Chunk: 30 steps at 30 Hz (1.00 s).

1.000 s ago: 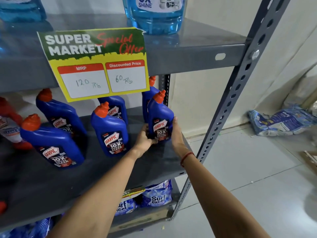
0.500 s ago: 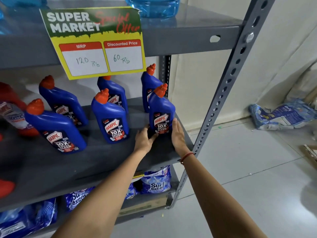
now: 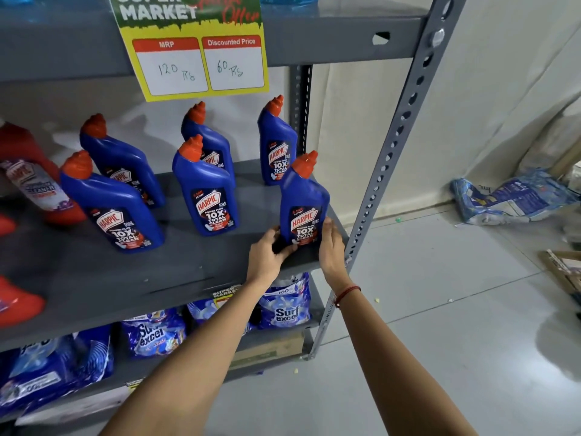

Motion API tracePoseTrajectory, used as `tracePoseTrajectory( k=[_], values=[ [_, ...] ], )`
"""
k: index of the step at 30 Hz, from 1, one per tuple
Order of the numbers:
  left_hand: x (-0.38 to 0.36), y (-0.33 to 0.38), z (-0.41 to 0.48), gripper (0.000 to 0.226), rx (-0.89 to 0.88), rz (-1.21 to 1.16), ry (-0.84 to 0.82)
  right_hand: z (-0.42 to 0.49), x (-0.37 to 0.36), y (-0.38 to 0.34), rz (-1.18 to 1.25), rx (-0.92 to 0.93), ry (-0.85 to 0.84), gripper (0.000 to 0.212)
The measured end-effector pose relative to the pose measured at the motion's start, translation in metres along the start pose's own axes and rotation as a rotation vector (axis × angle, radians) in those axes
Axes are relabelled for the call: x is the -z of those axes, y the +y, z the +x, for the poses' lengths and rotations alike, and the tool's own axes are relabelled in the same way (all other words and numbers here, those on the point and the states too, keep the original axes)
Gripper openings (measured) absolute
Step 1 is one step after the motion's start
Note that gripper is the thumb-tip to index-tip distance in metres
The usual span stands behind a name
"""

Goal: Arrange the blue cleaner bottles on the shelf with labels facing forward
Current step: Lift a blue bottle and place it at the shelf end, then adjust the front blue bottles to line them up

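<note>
Shelf: grey metal, front right corner.
Bottle: upright there, label forward, between both hands.
Left hand: cupped on its base.
Right hand: flat against its side.

Both forearms are extended forward; the left hand and right hand are cupped inward, palms facing.

1 head-worn wide-angle view, facing forward and down, close to the grey shelf, floor at right
</note>
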State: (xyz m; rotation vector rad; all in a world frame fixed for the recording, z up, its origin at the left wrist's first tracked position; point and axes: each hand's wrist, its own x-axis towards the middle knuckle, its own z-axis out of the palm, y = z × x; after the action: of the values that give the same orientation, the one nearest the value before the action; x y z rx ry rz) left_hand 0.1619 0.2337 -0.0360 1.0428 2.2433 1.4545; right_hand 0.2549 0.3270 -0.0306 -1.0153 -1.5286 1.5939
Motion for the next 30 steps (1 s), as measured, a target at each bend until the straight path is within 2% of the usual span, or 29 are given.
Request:
tracePoseTrajectory(
  k=[4, 11, 19, 22, 24, 26, 30],
  values=[
    [0.000, 0.003, -0.007, 0.052, 0.004, -0.018, 0.016, -0.005, -0.002, 0.001, 0.018, -0.023, 0.034, 0.049],
    [0.001, 0.003, -0.009, 0.053, 0.044, -0.006, 0.012, -0.007, 0.000, 0.000, 0.027, -0.029, 0.048, 0.050],
    [0.004, 0.001, -0.007, 0.053, 0.023, -0.008, -0.036, -0.015, 0.003, -0.002, -0.026, 0.026, 0.069, 0.045],
    [0.010, 0.000, -0.008, 0.049, -0.020, -0.057, -0.062, -0.031, -0.004, -0.007, -0.033, 0.083, 0.184, 0.035],
    [0.021, -0.004, -0.013, 0.044, -0.064, -0.108, -0.007, -0.050, -0.013, -0.002, -0.013, 0.150, 0.296, 0.023],
    [0.036, -0.012, -0.019, 0.037, -0.092, -0.171, 0.093, -0.071, -0.026, 0.005, -0.005, 0.188, 0.352, 0.021],
    [0.076, -0.029, -0.024, 0.023, -0.070, -0.256, 0.398, -0.096, -0.061, 0.007, -0.135, 0.316, 0.224, 0.019]
  ],
)
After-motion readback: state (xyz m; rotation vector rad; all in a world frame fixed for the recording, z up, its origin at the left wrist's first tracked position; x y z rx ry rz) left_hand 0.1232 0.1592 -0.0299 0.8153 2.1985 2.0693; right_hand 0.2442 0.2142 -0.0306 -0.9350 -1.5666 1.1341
